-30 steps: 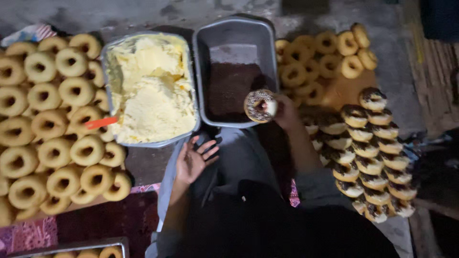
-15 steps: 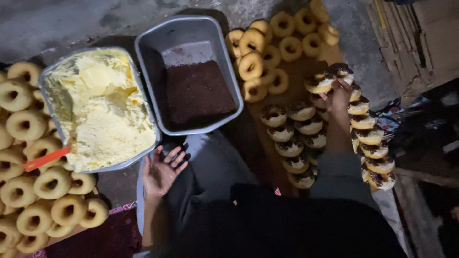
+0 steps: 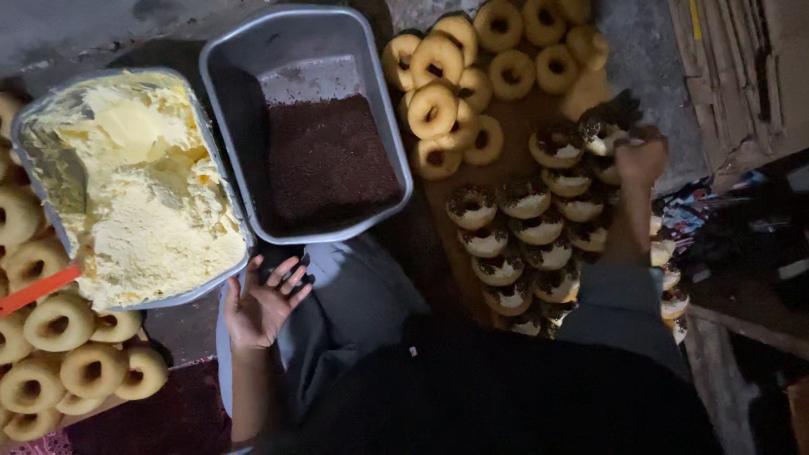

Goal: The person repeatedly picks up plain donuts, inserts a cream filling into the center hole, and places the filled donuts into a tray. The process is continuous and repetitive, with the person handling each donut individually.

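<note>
Right hand [image 3: 642,158] fingers clamped on soft, fragile sprinkle-topped cream-iced round doughnut [image 3: 603,135], best gripped by sides, right of grey metal sprinkle tray [image 3: 221,109]; left hand [image 3: 261,305] fingers apart, empty.

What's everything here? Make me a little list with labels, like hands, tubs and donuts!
Left hand: left hand open, palm up, empty, beside the cream tub
Right hand: right hand setting a sprinkled donut on the board
Cream tub: metal tub of yellow cream
Sprinkle tub: metal tub of chocolate sprinkles
Plain donuts: plain donuts piled at top
Finished donuts: topped donuts in rows
</note>
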